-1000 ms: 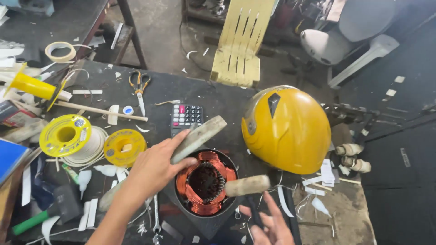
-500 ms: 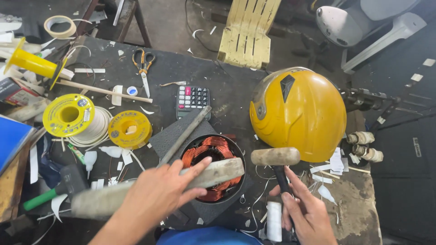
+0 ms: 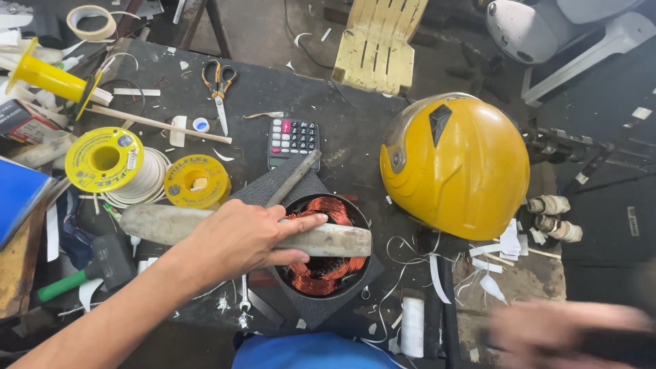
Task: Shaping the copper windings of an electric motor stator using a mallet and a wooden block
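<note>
Spread over a dark, cluttered counter [image 3: 355,130]: a glossy yellow helmet [image 3: 454,164] at right, and just left of it a black round motor housing wound with copper wire [image 3: 326,279], seated on a dark square mat [image 3: 270,190] at the near middle.

Laid level across the housing's open top, resting on its rim, a long pale grey bar [image 3: 335,240]. Pinned there by the left hand [image 3: 239,239], palm down, grip closed over the bar's middle, fingers stretched toward the copper.

Blurred at the near right corner, well apart from the housing, the right hand [image 3: 567,335]; grip impossible to tell, something dark beneath it.

Farther off: two yellow wire spools [image 3: 104,158] at left, a grey calculator [image 3: 292,140] just beyond the mat, orange-handled scissors [image 3: 219,85] at far left.

By the look of it, caught at the bracing stage, with the bar held flat over the windings. Called for next: a firm, unmoving left hold and fingers kept off the bar's free right end.

Half a second earlier, seen slanting toward the near left, now squared across the rim; a pale-headed mallet then raised by the right hand beside the bar's end, now dropped away out of clear view.
</note>
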